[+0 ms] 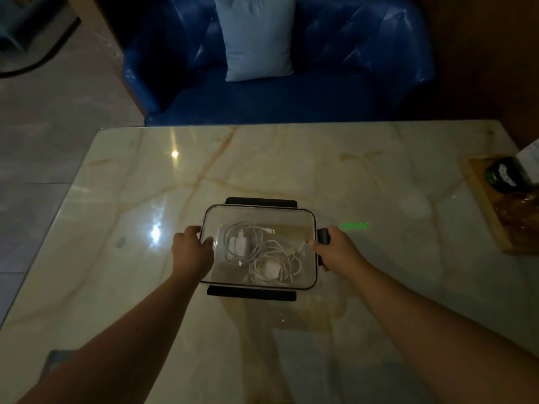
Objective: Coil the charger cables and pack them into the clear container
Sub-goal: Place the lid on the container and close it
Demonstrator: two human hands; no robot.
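Both coiled charger cables (256,252) lie inside the clear container (303,279), lid on; the left hand (191,249) at nine o'clock presses curled fingers on the lid edge, and the right hand (335,247) at three o'clock wraps the latch (323,236), so only clipping seems left.

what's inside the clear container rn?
Inside the clear container: two white chargers with cables, one plug ringed by its loose coil on the left, another in a messier coil front right. The left hand covers the container's left edge.
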